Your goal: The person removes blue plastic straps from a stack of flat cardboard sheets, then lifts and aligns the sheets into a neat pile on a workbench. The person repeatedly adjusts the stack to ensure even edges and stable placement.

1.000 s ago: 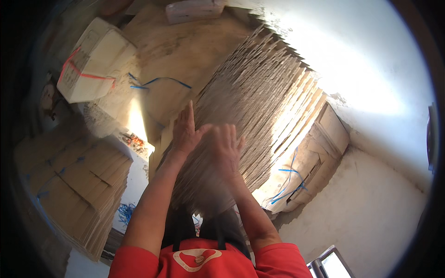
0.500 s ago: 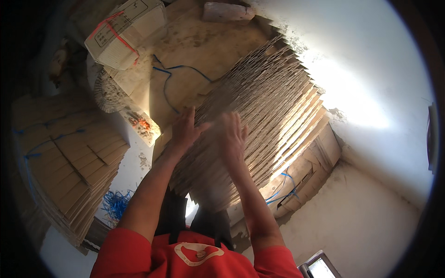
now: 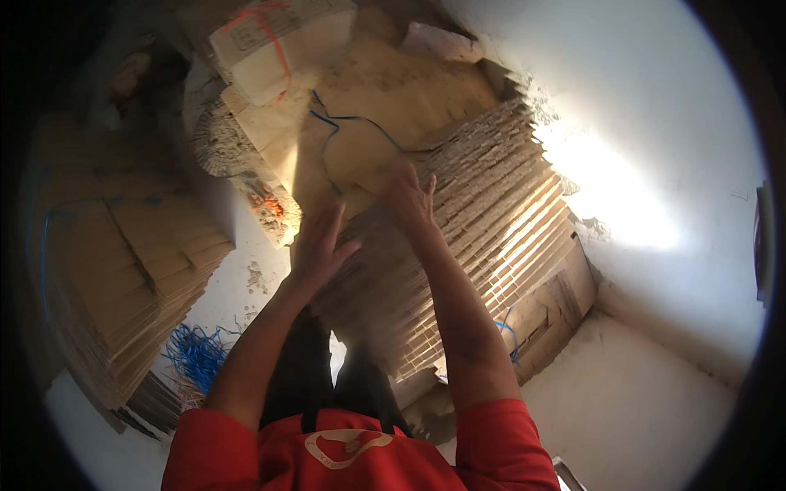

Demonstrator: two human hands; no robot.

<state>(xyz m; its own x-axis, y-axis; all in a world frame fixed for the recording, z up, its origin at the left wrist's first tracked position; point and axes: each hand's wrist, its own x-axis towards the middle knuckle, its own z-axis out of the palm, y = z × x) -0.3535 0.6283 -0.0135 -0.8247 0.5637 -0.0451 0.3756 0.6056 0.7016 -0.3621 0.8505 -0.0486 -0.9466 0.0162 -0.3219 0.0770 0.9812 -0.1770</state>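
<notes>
A dense row of overlapping brown cardboard sheets (image 3: 499,200) stands in front of me, with a layered, ridged top. My left hand (image 3: 318,252) is at its left side, thumb and fingers apart, with nothing seen in it. Farther up, my right hand (image 3: 409,203) lies over the sheets' far left part. Its fingers are stretched and somewhat blurred, one standing apart from the rest. The sheets near my body are smeared by motion. Whether either palm touches the cardboard, I cannot tell.
Stacked flat cardboard (image 3: 123,254) with blue strapping stands at left. Beyond the sheets, a white box with red strap (image 3: 286,49) and loose blue strap (image 3: 364,119) lie on a brown surface. Tangled blue strapping (image 3: 196,356) lies low left. A white wall (image 3: 696,106) bounds the right.
My right hand has moved farther away over the sheets, toward their far left edge. My left hand sits slightly lower in view. The whole view has shifted, with the surroundings moving right.
</notes>
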